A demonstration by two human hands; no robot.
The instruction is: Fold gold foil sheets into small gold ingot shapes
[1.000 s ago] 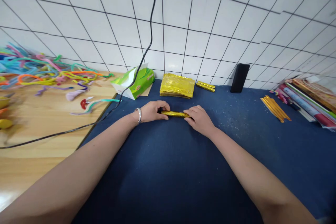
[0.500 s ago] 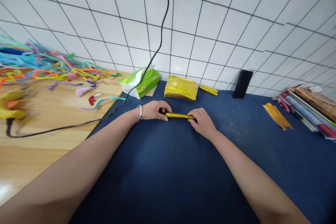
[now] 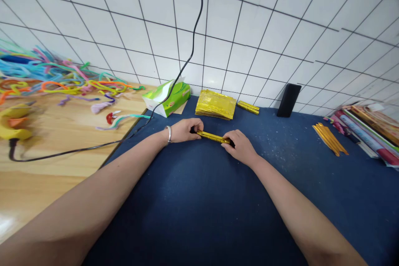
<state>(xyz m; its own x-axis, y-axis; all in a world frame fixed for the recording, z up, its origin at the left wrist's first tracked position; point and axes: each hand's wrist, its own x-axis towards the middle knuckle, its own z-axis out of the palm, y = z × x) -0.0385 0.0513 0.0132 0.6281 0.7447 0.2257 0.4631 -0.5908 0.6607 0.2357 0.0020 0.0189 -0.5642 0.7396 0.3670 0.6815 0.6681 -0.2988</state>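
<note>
Between my two hands, over the dark blue tabletop (image 3: 199, 199), a narrow strip of folded gold foil paper (image 3: 213, 136) is held lengthwise. My left hand (image 3: 186, 130), with a silver bracelet at the wrist, pinches its left end. The right end is gripped by my right hand (image 3: 238, 144), thumb below and fingers above. Just beyond lies a stack of gold foil sheets (image 3: 215, 104). Beside that stack rests another folded gold strip (image 3: 248, 107).
A green tissue pack (image 3: 174, 97) stands by the tiled wall, a black cable (image 3: 190, 50) hanging across it. On the wooden table are a yellow glue gun (image 3: 15, 122) and pipe cleaners (image 3: 62, 79). To the right are a black phone-like slab (image 3: 288, 99), gold strips (image 3: 329, 138) and books (image 3: 370, 133).
The gold strip has tilted, its left end slightly higher and its right end lower, and more of its top face shows. Both hands keep their grip; the view shifts slightly.
</note>
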